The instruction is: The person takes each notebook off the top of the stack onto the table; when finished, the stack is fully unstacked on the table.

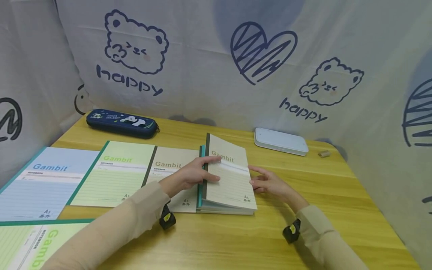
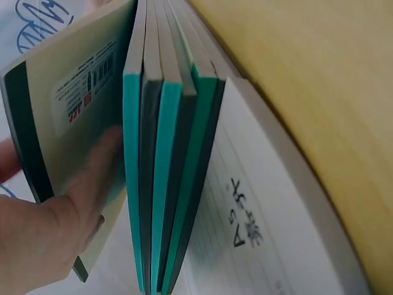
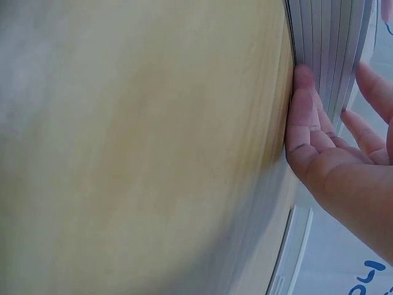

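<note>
1. Nearest edge: a green-lined notebook (image 1: 23,242) lies at the front left corner of the wooden table (image 1: 216,240), partly cut off by the frame.
2. Both forearms in beige sleeves reach in from the near edge, each with a small black wrist device.
3. Centre: a stack of notebooks (image 1: 227,183) lies flat on the table, spines to the left, beige "Gambit" cover on top.
4. The left hand (image 1: 194,175) lies across the spine edge with fingers extended over the top cover. The left wrist view shows its thumb (image 2: 92,178) pressed against a lifted cover beside teal and dark spines.
5. The right hand (image 1: 268,182) is open, fingers straight, touching the stack's right page edge; the right wrist view confirms fingertips (image 3: 304,86) against the pages.
6. Left of the stack lie three single notebooks side by side: beige (image 1: 172,165), green (image 1: 118,176), blue (image 1: 44,183).
7. Far side: a dark blue panda pencil case (image 1: 122,123), a white flat box (image 1: 281,141), a small brown piece (image 1: 324,153).
8. Surround: pale cloth (image 1: 216,67) printed with bears, hearts and "happy".
</note>
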### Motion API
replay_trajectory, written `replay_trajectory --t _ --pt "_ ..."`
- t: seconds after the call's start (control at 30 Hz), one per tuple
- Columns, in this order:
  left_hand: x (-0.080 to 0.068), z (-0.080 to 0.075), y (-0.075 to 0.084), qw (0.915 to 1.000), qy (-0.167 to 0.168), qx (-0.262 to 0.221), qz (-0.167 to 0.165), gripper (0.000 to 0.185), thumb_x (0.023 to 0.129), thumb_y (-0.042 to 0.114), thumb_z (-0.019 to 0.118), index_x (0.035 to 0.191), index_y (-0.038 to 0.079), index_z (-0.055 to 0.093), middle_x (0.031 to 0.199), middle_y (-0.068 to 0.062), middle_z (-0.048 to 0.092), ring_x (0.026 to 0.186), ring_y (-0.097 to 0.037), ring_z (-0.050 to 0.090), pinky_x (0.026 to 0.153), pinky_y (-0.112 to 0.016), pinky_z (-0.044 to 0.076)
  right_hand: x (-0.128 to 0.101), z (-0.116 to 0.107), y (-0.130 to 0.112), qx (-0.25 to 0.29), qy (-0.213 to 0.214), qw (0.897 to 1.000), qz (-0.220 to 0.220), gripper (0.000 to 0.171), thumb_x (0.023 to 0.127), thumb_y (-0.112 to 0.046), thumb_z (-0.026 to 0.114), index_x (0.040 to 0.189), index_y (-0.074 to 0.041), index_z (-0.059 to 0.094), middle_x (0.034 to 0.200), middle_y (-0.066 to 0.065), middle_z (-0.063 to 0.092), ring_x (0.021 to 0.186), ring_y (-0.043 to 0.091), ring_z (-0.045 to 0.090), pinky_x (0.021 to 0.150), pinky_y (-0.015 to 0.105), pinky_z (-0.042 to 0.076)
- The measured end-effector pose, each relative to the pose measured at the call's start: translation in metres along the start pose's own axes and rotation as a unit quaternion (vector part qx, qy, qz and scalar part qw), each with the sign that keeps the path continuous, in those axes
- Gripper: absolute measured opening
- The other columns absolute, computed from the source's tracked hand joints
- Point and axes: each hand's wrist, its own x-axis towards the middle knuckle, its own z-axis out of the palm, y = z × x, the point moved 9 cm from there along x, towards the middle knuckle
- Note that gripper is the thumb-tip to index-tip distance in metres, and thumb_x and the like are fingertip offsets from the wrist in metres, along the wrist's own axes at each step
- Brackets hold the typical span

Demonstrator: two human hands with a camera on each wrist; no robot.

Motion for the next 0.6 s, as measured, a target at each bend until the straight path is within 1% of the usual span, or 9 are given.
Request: replay_trajectory --t 0.07,0.13,0.17,0.23,0.3,0.37,0.4,0.5,0.6 --pt "0.000 0.000 0.000 0.9999 0.012 0.001 0.000 0.068 0.076 -0.013 0.060 0.137 0.009 0.037 0.136 -0.018 0.029 0.067 -0.014 0.050 0.053 -0.023 0.043 0.000 0.000 -0.001 -0.002 -0.001 1.000 -0.002 0.063 0.088 -0.005 0.054 0.140 0.000 0.020 0.108 0.022 0.052 0.086 0.018 0.058 0.074 0.031 0.049" --pt "0.000 -0.001 0.000 0.9996 0.026 0.009 0.001 0.071 0.075 -0.015 0.059 0.137 0.011 0.037 0.138 -0.018 0.027 0.056 -0.012 0.043 0.049 -0.022 0.038 0.000 0.000 -0.001 -0.002 -0.001 1.000 -0.003 0.063 0.088 -0.005 0.054 0.140 0.000 0.020 0.108 0.021 0.052 0.085 0.018 0.058 0.074 0.031 0.049" --pt "0.000 -0.002 0.001 0.9994 0.031 0.017 0.003 0.071 0.075 -0.016 0.059 0.137 0.011 0.036 0.139 -0.018 0.026 0.057 -0.012 0.043 0.049 -0.022 0.038 0.000 0.000 -0.001 0.000 -0.001 1.000 -0.002 0.063 0.088 -0.005 0.054 0.140 0.001 0.020 0.107 0.021 0.053 0.085 0.018 0.058 0.074 0.030 0.049" --pt "0.000 -0.004 0.001 0.9985 0.044 0.031 0.004 0.072 0.074 -0.016 0.059 0.137 0.011 0.036 0.142 -0.016 0.024 0.065 -0.014 0.047 0.054 -0.022 0.040 0.000 0.000 -0.002 0.006 -0.003 1.000 -0.003 0.061 0.089 -0.006 0.053 0.140 0.001 0.020 0.105 0.018 0.054 0.082 0.016 0.058 0.072 0.028 0.048" --pt "0.000 -0.007 0.001 0.9976 0.053 0.045 0.006 0.072 0.074 -0.017 0.058 0.137 0.010 0.036 0.143 -0.014 0.023 0.084 -0.020 0.051 0.064 -0.025 0.043 0.000 0.002 -0.002 0.014 -0.005 1.000 -0.001 0.059 0.090 -0.007 0.052 0.140 0.001 0.021 0.101 0.014 0.056 0.080 0.015 0.057 0.070 0.026 0.048" --pt "0.000 -0.010 0.003 0.9965 0.061 0.056 0.009 0.072 0.074 -0.019 0.056 0.137 0.009 0.036 0.143 -0.013 0.024 0.109 -0.026 0.043 0.077 -0.029 0.042 0.000 0.003 -0.002 0.018 -0.008 1.000 -0.001 0.058 0.091 -0.009 0.051 0.140 0.002 0.022 0.099 0.012 0.057 0.077 0.014 0.056 0.068 0.024 0.046" --pt "-0.001 -0.012 0.004 0.9959 0.064 0.063 0.010 0.072 0.073 -0.019 0.055 0.137 0.009 0.037 0.143 -0.013 0.024 0.114 -0.028 0.038 0.081 -0.030 0.040 0.000 0.004 -0.003 0.017 -0.008 1.000 -0.002 0.057 0.091 -0.009 0.050 0.139 0.002 0.022 0.099 0.012 0.057 0.077 0.014 0.056 0.067 0.024 0.046" --pt "-0.003 -0.015 0.007 0.9957 0.060 0.069 0.014 0.072 0.072 -0.022 0.051 0.136 0.009 0.038 0.142 -0.014 0.025 0.114 -0.029 0.036 0.082 -0.032 0.037 -0.001 0.003 -0.003 0.007 -0.003 1.000 0.001 0.058 0.091 -0.008 0.050 0.139 0.004 0.020 0.101 0.013 0.056 0.079 0.014 0.056 0.069 0.025 0.047" --pt "-0.005 -0.015 0.011 0.9956 0.046 0.078 0.021 0.072 0.071 -0.024 0.049 0.135 0.009 0.040 0.141 -0.015 0.027 0.107 -0.028 0.039 0.075 -0.029 0.038 -0.001 0.002 -0.003 -0.001 0.001 1.000 0.002 0.060 0.090 -0.006 0.050 0.139 0.005 0.017 0.102 0.014 0.055 0.081 0.015 0.057 0.072 0.028 0.048"
